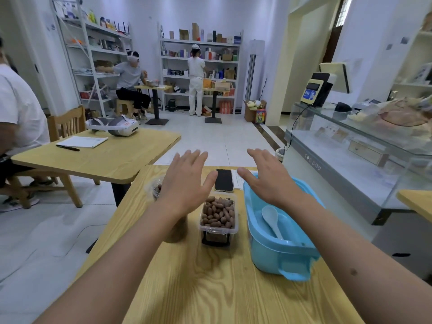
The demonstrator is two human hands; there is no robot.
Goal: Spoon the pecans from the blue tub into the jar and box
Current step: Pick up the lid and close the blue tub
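From the head view, both the left hand (187, 181) and the right hand (268, 178) hover flat, fingers spread, holding nothing. The box (219, 215) brims with pecans (218, 212); the jar (174, 226) sits mostly hidden under the left forearm. The spoon (271, 219) lies in the blue tub (278, 251), which looks empty. A dropped forearm could tip the jar.

Small shop interior around you. Stocked shelves (200, 64) along back wall, boxes and bottles on them. Glass counter (355, 146) at your right, till (327, 86) and card reader (311, 92) on top. Wooden tables (98, 155) and chair (66, 123) on tiled floor.
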